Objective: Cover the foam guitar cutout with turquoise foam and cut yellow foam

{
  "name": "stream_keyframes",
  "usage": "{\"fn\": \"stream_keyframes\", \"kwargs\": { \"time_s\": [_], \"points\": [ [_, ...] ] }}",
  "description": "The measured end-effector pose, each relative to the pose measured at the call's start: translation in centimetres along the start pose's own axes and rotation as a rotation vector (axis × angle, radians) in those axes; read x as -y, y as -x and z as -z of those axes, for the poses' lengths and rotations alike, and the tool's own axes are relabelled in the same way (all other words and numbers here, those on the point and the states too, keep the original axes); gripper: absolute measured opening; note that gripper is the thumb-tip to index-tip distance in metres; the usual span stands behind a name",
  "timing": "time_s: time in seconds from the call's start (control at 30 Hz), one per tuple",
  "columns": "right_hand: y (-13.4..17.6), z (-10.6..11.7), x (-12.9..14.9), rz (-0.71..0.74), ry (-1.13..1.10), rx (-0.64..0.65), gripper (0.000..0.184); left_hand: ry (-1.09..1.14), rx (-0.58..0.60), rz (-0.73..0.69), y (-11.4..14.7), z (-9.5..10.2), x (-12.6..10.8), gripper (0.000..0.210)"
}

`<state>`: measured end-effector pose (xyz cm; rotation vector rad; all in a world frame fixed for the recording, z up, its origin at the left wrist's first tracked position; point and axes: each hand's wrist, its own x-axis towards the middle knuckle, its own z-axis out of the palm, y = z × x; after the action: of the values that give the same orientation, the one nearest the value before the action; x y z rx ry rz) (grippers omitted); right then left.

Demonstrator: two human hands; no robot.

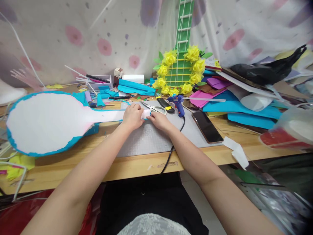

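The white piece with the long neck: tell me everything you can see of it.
The white piece looks like card or paper, shaped like a banjo: a broad, rounded body tapering into a long, narrow neck. Blue, paper-like material borders it, uneven around the body. Its white face is up, the body at the picture's left, the neck reaching right over the grey cutting mat. The left hand holds the neck; the right hand is at its far end. Its underside is hidden.
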<state>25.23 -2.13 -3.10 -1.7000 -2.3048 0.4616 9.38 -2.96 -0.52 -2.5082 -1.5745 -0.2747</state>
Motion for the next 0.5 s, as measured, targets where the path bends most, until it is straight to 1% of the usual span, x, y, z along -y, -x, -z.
{"fn": "stream_keyframes", "kwargs": {
  "time_s": [0.17, 0.37, 0.5],
  "points": [
    [-0.3, -0.3, -0.2, 0.009, -0.026, -0.011, 0.025, 0.058, -0.023, 0.014, 0.2, -0.8, 0.3, 0.037],
    [-0.3, -0.4, 0.1, 0.013, -0.127, -0.053, 0.026, 0.042, -0.011, 0.047, 0.2, 0.0, 0.6, 0.031],
    [-0.5, -0.5, -0.3, -0.014, -0.254, -0.139, 0.031, 0.009, -0.017, 0.107, 0.1, 0.3, 1.2, 0.032]
  ]
}}
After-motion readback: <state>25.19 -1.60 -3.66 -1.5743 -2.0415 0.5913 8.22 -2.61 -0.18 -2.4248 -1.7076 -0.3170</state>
